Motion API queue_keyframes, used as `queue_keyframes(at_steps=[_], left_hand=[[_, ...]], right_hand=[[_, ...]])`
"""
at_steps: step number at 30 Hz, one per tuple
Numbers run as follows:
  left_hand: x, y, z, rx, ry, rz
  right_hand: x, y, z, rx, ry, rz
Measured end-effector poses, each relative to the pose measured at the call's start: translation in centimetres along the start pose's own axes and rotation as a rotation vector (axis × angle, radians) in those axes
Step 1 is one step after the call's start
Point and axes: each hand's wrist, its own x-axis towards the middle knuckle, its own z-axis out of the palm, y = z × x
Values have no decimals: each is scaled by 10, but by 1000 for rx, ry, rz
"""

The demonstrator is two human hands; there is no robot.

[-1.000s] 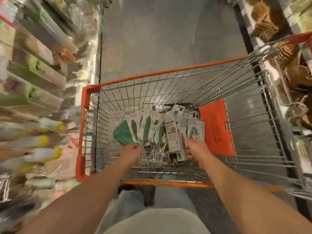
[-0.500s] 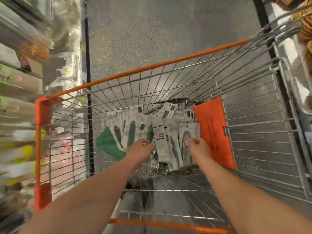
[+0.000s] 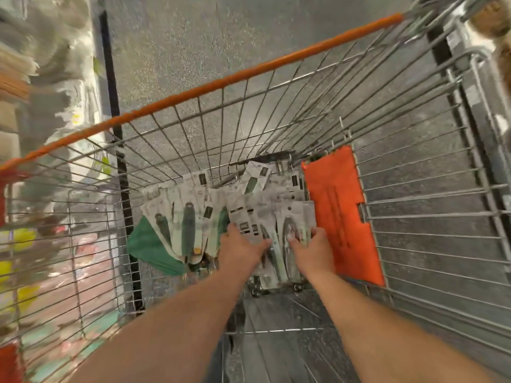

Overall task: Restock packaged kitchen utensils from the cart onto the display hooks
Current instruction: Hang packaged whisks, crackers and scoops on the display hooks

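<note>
Head view, looking down into a wire shopping cart (image 3: 276,111) with an orange rim bar. Carded utensil packs (image 3: 193,214) fanned out in a heap at the far end of the cart floor, white backing cards uppermost, dark green handles visible on several. Green item (image 3: 149,244) at the heap's left edge, partly under the cards; kind not discernible. Orange plastic flap (image 3: 340,217) standing against the cart's right wire wall, just beside the heap.

Left hand (image 3: 240,248) reaching into the heap, fingers curled round the lower edge of a barcode-labelled card (image 3: 244,217), thumb across its face. Right hand (image 3: 312,250) alongside, thumb and fingers pinching the lower part of a carded utensil (image 3: 293,222) with a metallic head. Both hands close together, not touching, forearms extended over the near end of the cart.

Shelving (image 3: 41,161) to the left of the cart, blurred; contents unreadable. Speckled grey floor (image 3: 193,37) beyond the rim.
</note>
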Motion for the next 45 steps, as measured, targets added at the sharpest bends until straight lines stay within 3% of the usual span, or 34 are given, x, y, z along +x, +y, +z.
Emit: queue_keyframes(at_steps=[4,12,22,26,31,38,45], left_hand=[[-1,-4,-7,42,-38,74],[-11,-27,-35,-352,-141,27],[-36,-49,-55,-591,-255,26],[-50,-46,-72,-591,-274,20],[-71,-59,-104,-741,-215,62],[-125,-99,-176,-1063,-114,225],[-187,-181,-226,-1293,168,454]], right_hand=[[-5,1,-7,-30,-96,-64],[-11,-2,-26,160,-181,-89],[-29,-27,-34,601,-322,202],[-53,-46,-17,645,-402,233],[-87,-85,-7,642,-530,140],[-161,-160,-4,529,-705,-151],[-277,-207,35,379,-809,-415]])
